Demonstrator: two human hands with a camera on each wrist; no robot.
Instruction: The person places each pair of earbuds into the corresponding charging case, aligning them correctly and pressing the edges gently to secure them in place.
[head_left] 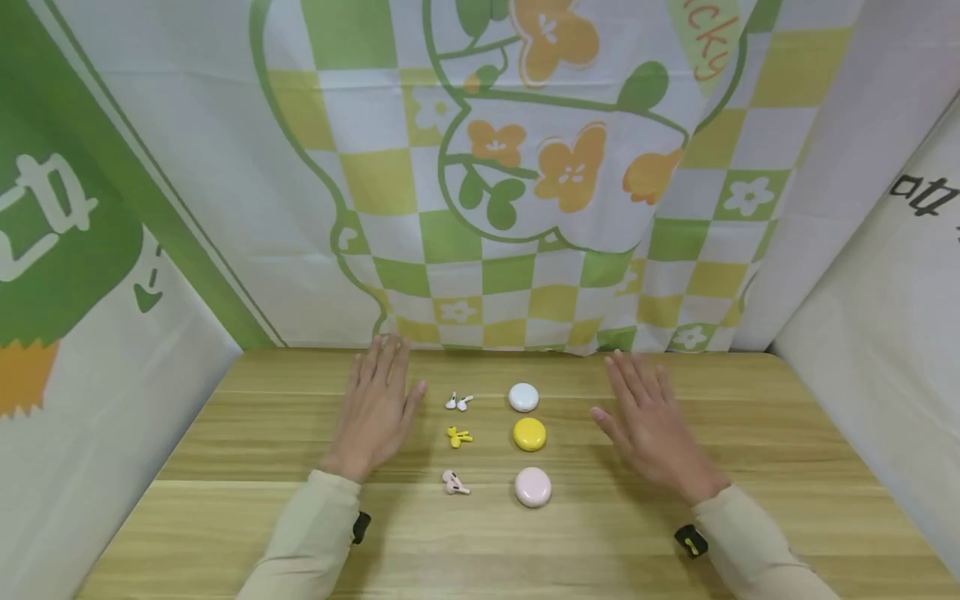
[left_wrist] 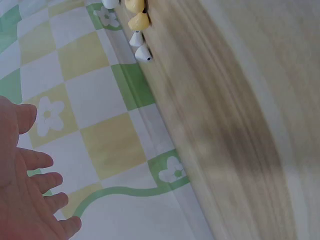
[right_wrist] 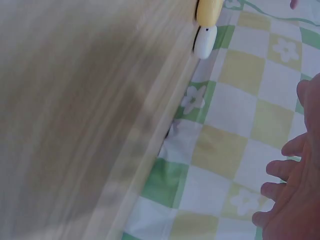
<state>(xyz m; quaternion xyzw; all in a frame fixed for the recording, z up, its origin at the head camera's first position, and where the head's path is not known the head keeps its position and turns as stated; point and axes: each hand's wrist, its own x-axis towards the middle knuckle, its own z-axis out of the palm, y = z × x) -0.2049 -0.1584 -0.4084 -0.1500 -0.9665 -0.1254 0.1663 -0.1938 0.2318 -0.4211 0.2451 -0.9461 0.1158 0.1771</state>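
Note:
In the head view my left hand is over the left of the wooden table, its fingers straight and holding nothing. My right hand is likewise extended on the other side, fingers pointing to the back. Between them lie white earbuds, yellow earbuds and pink earbuds in a column nearer the left hand. Beside these, a column of round cases runs front to back: a white case, a yellow case and a pink case. All three cases look closed.
The wooden table meets a hanging cloth with green and yellow checks along its back edge. Printed cloth panels also stand at the left and right sides. A dark wrist strap piece shows by the right sleeve.

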